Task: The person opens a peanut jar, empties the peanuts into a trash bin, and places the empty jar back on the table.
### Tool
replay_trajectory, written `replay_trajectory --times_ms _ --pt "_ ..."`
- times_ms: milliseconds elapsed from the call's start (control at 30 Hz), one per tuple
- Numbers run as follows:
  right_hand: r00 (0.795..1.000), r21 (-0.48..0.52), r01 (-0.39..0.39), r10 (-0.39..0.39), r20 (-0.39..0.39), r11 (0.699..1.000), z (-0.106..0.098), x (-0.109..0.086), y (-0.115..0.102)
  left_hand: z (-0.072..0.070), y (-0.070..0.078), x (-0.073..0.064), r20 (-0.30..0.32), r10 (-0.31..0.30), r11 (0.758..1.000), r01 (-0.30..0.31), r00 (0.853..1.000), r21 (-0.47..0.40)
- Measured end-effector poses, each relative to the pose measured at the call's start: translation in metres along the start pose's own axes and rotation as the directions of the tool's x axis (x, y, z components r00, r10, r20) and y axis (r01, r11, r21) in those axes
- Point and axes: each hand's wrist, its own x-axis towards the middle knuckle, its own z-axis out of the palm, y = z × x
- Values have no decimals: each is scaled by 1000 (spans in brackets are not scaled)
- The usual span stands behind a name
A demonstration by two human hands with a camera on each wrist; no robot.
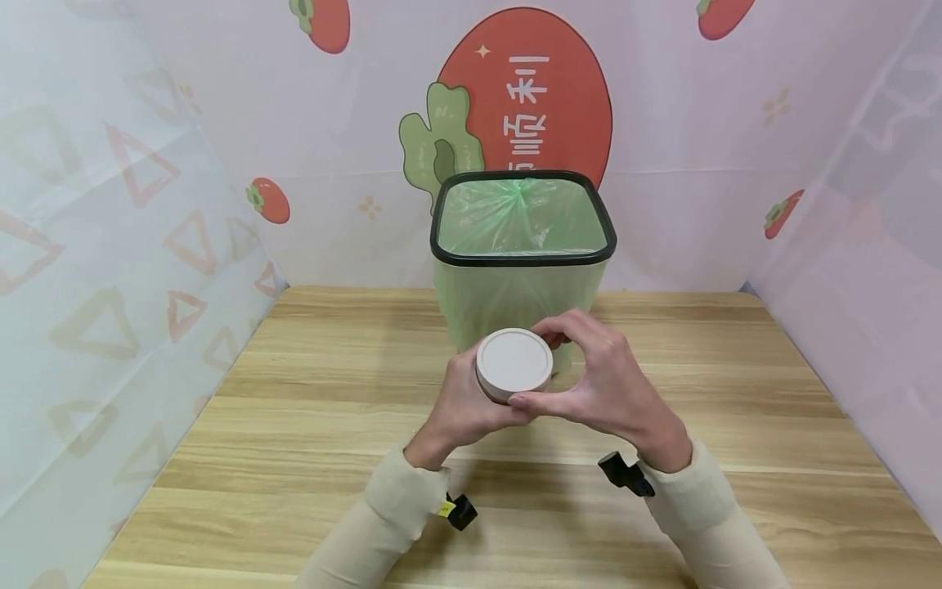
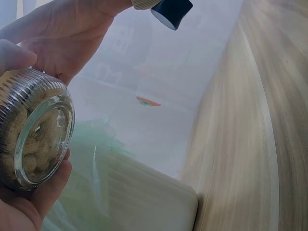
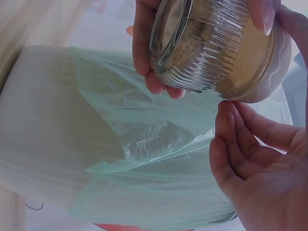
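A ribbed glass jar [image 2: 43, 144] with brown, lumpy pieces inside is held above the table, its round off-white lid [image 1: 514, 361] facing up. My left hand [image 1: 471, 401] grips the jar's body, and its fingers curl around the glass in the right wrist view. At the lid, my right hand [image 1: 614, 384] has its thumb at the near rim and its bent fingers at the far right rim. The lid [image 3: 276, 72] sits on the jar's mouth. Through the clear base, the left wrist view shows the pieces.
Just behind the hands stands a pale trash bin [image 1: 515, 298] with a black rim and a green plastic liner [image 1: 515, 217]. A wood-grain table [image 1: 316, 458] lies below. Printed cloth walls [image 1: 353, 237] enclose the back and both sides.
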Motion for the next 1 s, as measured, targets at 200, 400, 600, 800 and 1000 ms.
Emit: replay_trajectory --times_ms 200,400,600,800,1000 --pt "1000 12 0 0 11 1000 0 0 2 0 1 0 4 -9 1000 9 1000 7" --pt "1000 32 -2 1 28 999 -1 -1 2 1 2 0 2 2 1000 -2 1000 8" --pt "999 54 14 -16 39 998 -3 0 3 1 3 0 5 -25 1000 25 1000 -6" --pt "998 88 15 -20 57 996 -4 0 4 2 3 0 11 -37 999 37 999 -11" --pt "997 93 7 -14 77 996 -6 1 6 2 2 -1 16 -29 999 30 999 -24"
